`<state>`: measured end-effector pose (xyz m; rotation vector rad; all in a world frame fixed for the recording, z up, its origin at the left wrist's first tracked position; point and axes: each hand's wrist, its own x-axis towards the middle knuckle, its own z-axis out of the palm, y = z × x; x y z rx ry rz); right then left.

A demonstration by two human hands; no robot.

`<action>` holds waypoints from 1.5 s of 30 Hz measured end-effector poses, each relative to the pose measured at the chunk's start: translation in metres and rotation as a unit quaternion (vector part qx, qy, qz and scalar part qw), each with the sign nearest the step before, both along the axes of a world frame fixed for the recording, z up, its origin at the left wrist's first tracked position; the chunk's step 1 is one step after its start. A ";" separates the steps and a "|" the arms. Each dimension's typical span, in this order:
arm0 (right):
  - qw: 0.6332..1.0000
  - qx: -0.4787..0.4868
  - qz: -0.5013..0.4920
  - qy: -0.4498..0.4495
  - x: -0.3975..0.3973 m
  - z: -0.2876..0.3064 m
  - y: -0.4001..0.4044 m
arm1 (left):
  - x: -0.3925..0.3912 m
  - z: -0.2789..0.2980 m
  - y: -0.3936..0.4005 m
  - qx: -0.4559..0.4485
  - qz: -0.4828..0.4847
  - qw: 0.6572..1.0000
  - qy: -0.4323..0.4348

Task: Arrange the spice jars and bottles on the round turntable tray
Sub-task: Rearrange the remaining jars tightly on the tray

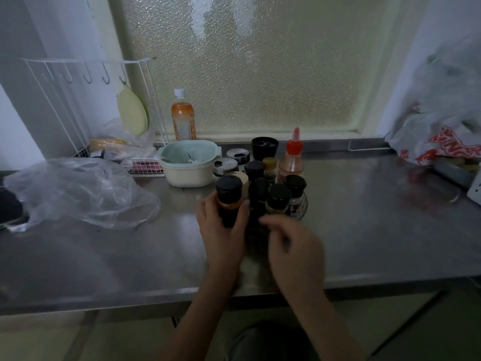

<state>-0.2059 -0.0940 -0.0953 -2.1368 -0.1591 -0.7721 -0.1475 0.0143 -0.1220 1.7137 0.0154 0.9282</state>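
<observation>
The left hand (221, 230) wraps its fingers around a black-capped bottle (229, 200), holding it upright just left of the clustered spice jars (276, 194). The right hand (294, 246) is blurred, fingers loosely curled and empty, just below the jars; the tray's rim (304, 204) shows beyond its fingertips.

Steel counter (364, 217) under a frosted window (247, 66); crumpled clear plastic bag (78, 191) lying at the left; white wire rack (86, 74) with hooks against the left wall, pale green oval pad (132, 112) hanging from it; orange drink bottle (182, 118) with white cap upright by the sill; mint-and-cream lidded pot (188, 164) just in front of that bottle; white bag with red print (442, 142) slumped at the far right.
</observation>
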 end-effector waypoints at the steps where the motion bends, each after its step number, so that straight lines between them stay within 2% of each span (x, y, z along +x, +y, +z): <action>1: 0.998 0.027 -0.033 -0.048 0.002 0.013 -0.009 | 0.001 -0.001 -0.001 0.009 -0.006 1.000 -0.005; 3: 0.993 0.040 -0.052 -0.099 0.012 0.041 -0.023 | 0.001 -0.002 -0.002 0.012 -0.031 0.999 -0.009; 4: 0.995 0.023 -0.036 -0.090 0.019 0.056 -0.026 | 0.001 -0.003 -0.002 0.018 -0.036 0.999 -0.010; 5: 0.998 -0.012 -0.014 -0.057 0.027 0.068 -0.026 | 0.001 -0.003 -0.002 0.028 -0.035 0.999 -0.012; 7: 0.989 -0.148 0.001 0.031 0.042 0.084 -0.022 | 0.000 -0.003 -0.002 0.038 -0.032 0.999 -0.017; 10: 0.919 -0.363 -0.004 0.152 0.062 0.098 -0.008 | -0.002 0.000 -0.002 0.032 -0.034 0.999 -0.019; 12: 0.885 -0.413 -0.009 0.214 0.071 0.099 0.004 | -0.003 0.000 -0.003 0.036 -0.031 0.999 -0.018; 14: 0.880 -0.423 -0.030 0.215 0.077 0.097 0.015 | -0.003 -0.001 -0.003 0.041 -0.032 0.999 -0.018; 16: 0.892 -0.406 -0.053 0.193 0.080 0.095 0.017 | -0.004 -0.002 -0.003 0.059 -0.017 0.998 -0.019; 21: 0.946 -0.254 -0.087 0.183 0.086 0.101 -0.013 | -0.005 0.001 -0.004 0.064 0.016 0.997 -0.027; 24: 0.950 -0.205 -0.024 0.234 0.094 0.098 -0.021 | -0.005 0.000 -0.007 0.082 -0.002 0.996 -0.026; 28: 0.954 -0.179 0.039 0.236 0.104 0.089 -0.028 | -0.005 -0.001 -0.006 0.075 -0.013 0.997 -0.009; 30: 0.968 -0.115 0.068 0.214 0.106 0.084 -0.034 | -0.006 -0.001 -0.007 0.076 -0.013 0.997 -0.010; 33: 0.992 -0.024 0.045 0.116 0.111 0.086 -0.048 | -0.007 0.001 -0.009 0.083 -0.004 0.996 -0.018; 34: 0.994 -0.036 0.038 0.093 0.114 0.090 -0.052 | -0.008 0.002 -0.010 0.085 0.000 0.996 -0.016; 36: 0.985 -0.117 0.064 0.114 0.125 0.102 -0.053 | -0.008 0.003 -0.012 0.095 0.009 0.995 -0.012; 39: 0.928 -0.294 0.112 0.202 0.142 0.115 -0.042 | -0.010 0.006 -0.012 0.111 -0.002 0.994 0.002; 41: 0.899 -0.366 0.101 0.216 0.151 0.116 -0.033 | -0.010 0.006 -0.011 0.120 -0.013 0.992 0.022; 45: 0.907 -0.347 0.117 0.206 0.154 0.115 -0.031 | -0.008 0.004 -0.010 0.129 -0.012 0.991 0.045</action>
